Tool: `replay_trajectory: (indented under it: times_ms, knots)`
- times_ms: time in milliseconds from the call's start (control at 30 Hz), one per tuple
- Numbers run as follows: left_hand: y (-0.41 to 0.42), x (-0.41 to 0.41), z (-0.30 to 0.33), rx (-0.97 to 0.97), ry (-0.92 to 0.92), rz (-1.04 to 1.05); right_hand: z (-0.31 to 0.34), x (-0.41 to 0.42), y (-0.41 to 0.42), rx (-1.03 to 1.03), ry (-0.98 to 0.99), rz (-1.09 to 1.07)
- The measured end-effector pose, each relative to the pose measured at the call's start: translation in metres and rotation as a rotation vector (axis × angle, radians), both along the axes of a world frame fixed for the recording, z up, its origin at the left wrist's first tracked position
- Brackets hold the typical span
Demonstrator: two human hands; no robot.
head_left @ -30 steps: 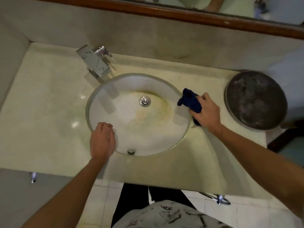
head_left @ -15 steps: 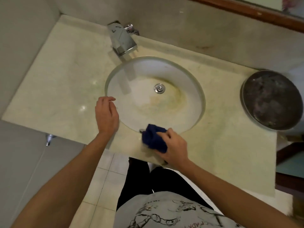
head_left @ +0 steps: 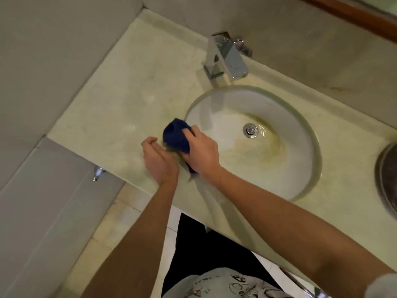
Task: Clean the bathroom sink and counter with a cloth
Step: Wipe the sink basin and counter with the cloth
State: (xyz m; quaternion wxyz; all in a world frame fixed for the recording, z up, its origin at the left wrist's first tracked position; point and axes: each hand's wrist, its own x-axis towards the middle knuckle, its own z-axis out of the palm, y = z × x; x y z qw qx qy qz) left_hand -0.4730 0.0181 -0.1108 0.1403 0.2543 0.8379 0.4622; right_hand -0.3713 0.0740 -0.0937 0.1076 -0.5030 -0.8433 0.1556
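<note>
A round white sink (head_left: 296, 186) with yellow-brown stains around its drain (head_left: 250, 130) is set into a pale stone counter (head_left: 120, 108). My right hand (head_left: 202, 151) grips a bunched dark blue cloth (head_left: 175, 137) and presses it on the counter at the sink's left rim. My left hand (head_left: 158, 158) rests on the counter just left of the cloth, fingers loosely curled, holding nothing.
A chrome faucet (head_left: 227, 59) stands behind the sink against the back wall. A dark round metal basin (head_left: 386, 179) sits at the right edge of the counter. A wall closes off the left side, with a chrome fitting (head_left: 97, 173) below the counter edge.
My right hand has carried the cloth from the sink's right rim along the front edge to its left rim. My left hand stayed on the counter at the left rim.
</note>
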Motion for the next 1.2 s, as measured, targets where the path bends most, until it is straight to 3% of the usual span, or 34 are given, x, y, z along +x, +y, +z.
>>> replay_trajectory:
  times_ms: [200,400,533,700,833,1000,1200]
  knots:
    - [0.004,0.001,-0.006,-0.057,0.078,-0.066,-0.002,-0.044,0.108,0.060,-0.021,-0.070]
    - [0.007,0.007,0.003,-0.133,0.101,-0.082,0.002,-0.001,0.165,0.031,0.124,-0.228]
    - [0.008,0.009,0.004,-0.166,0.112,-0.094,0.001,0.051,0.124,-0.009,0.252,-0.082]
    - [0.008,0.009,0.003,-0.170,0.132,-0.104,-0.002,0.107,0.064,-0.266,0.096,0.288]
    - [0.008,0.010,0.001,-0.177,0.156,-0.126,-0.010,0.102,0.025,-0.372,0.002,0.451]
    - [0.008,0.008,-0.001,-0.200,0.192,-0.131,-0.016,0.047,0.041,-0.388,0.052,0.265]
    - [0.007,0.009,0.001,-0.236,0.227,-0.158,-0.013,0.026,0.114,-0.190,0.051,-0.031]
